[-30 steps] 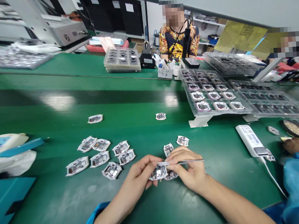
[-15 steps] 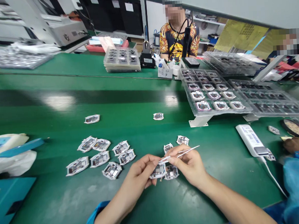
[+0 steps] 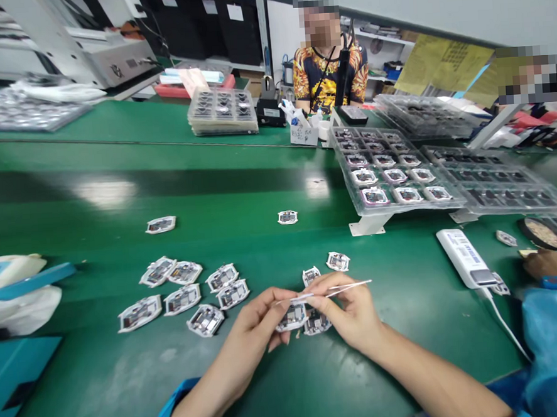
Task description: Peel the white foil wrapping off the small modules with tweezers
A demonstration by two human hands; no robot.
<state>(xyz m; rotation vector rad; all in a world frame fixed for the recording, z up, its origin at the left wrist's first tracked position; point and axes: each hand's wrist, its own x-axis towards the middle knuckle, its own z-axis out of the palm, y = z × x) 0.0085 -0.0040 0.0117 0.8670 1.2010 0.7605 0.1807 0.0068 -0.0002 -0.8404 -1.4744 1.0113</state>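
My left hand point(image 3: 250, 323) pinches a small circuit board with a white paper-like backing point(image 3: 293, 318) between thumb and fingers. My right hand point(image 3: 345, 305) holds a pair of slim steel tweezers point(image 3: 344, 289) just above that board, and the two hands nearly touch. A second backed board point(image 3: 317, 322) lies on the green mat, partly under my right hand. Two more boards point(image 3: 311, 275) sit just beyond my fingers. Several similar boards point(image 3: 205, 320) lie in a loose group to the left of my hands.
Clear plastic trays of boards point(image 3: 394, 170) stand on a white support at the right. A co-worker's hand point(image 3: 549, 266) with a blue wristband rests near a round dish point(image 3: 542, 233). A white device with a cable point(image 3: 463, 259) lies nearby. A person sits across the bench.
The whole view has shifted slightly as my head moved. The tweezers have tilted and now lie flatter across the held board. My left hand keeps its hold on the board.
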